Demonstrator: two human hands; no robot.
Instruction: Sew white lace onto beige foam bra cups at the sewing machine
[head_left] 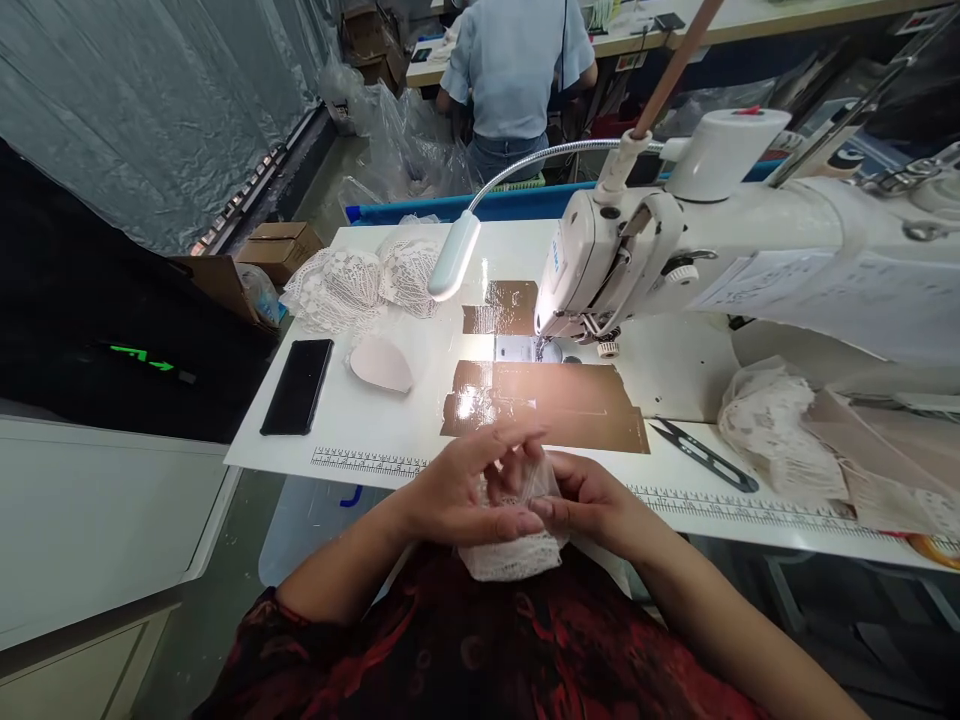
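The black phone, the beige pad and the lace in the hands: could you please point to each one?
Black phone (298, 388), head view: middle of the upturned face.
Beige pad (381, 364), head view: centre of the surface.
Lace (511, 560), head view: exposed lower part.

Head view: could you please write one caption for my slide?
Left hand and right hand handling white lace near a sewing machine.

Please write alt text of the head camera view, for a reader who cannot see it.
A left hand and a right hand handle white lace near a sewing machine. On the white table lie a dark phone, black snips and more lace pieces.
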